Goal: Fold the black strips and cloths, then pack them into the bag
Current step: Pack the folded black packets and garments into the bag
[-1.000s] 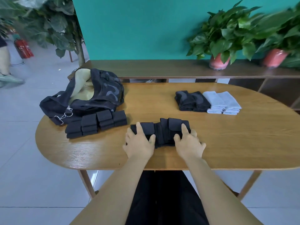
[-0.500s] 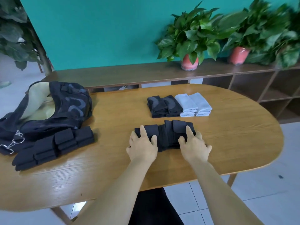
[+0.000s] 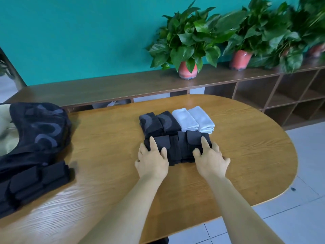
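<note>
Head view is showing you leaning over the wooden table (image 3: 246,155), and both of your hands are grasping the bundle of black strips (image 3: 177,147) sitting near the middle of it. Your left hand (image 3: 152,160) is clamping the bundle's nine o'clock end, with the fingers lying over the top and the thumb hooking its near side. Your right hand (image 3: 210,158) is doing the same at the three o'clock end, index finger stretching over the top flap. At twelve o'clock from the bundle, touching its far edge, the folded black cloths (image 3: 159,123) are lying side by side, and the folded white cloths (image 3: 193,118) are sitting just beside them toward one o'clock. Over at nine o'clock, well apart from your hands, the black bag (image 3: 40,127) is lying with its pale lining showing at the frame's edge. More folded black strips (image 3: 35,180) are resting against the bag at about eight o'clock. Potted plants (image 3: 188,48) are standing on the long shelf (image 3: 105,87) beyond the table.
</note>
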Tool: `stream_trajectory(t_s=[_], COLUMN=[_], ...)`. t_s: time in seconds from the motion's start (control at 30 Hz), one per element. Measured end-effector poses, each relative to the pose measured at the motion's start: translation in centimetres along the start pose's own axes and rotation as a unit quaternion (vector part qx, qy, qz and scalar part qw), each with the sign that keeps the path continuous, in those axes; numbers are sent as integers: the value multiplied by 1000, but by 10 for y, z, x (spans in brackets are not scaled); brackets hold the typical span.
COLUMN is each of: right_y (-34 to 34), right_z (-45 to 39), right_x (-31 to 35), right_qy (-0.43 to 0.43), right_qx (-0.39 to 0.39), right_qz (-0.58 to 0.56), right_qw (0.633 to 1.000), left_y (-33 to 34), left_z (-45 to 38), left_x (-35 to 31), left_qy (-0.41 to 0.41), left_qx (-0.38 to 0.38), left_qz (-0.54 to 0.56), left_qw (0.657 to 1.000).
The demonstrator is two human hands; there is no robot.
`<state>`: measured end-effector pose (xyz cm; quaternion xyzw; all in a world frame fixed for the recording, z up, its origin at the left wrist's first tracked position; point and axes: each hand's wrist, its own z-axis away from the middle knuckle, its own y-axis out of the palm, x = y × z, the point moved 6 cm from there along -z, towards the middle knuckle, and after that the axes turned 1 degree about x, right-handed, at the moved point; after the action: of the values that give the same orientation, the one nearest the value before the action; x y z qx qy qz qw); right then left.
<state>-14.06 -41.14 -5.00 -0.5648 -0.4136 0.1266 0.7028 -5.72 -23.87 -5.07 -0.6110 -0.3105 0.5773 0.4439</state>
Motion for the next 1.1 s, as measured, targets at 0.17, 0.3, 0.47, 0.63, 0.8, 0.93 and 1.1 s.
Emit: stream_trajectory(t_s=[0.17,0.3,0.47,0.63,0.8,0.93,1.1], right_y=[1,2,1,-1,-5,-7,11], right_z=[-9,-14,-14,-7,12,31,70], right_x=[-1,1,2,0,17,44,104], right_qy=[13,19,23,17,-14,-44,-127], right_qx=[-1,-2,0,-9,-25,-48,-35], right_qz=[-3,4,4,-13,25,85,89], right_qw=[1000,1000,1000,1000,999,994,987], left_y=[1,1,0,-5,-19,-41,-80], left_z=[-11,-16,-17,-12,-1,11,29], left_x=[-6,-8,-7,3,24,44,87], left_qy=[10,12,18,29,19,18,8], left_qx=[3,5,9,6,8,-6,-44], left_qz=[-6,-11,-2,69,75,70,61], left_qw=[1000,1000,1000,997,997,997,997])
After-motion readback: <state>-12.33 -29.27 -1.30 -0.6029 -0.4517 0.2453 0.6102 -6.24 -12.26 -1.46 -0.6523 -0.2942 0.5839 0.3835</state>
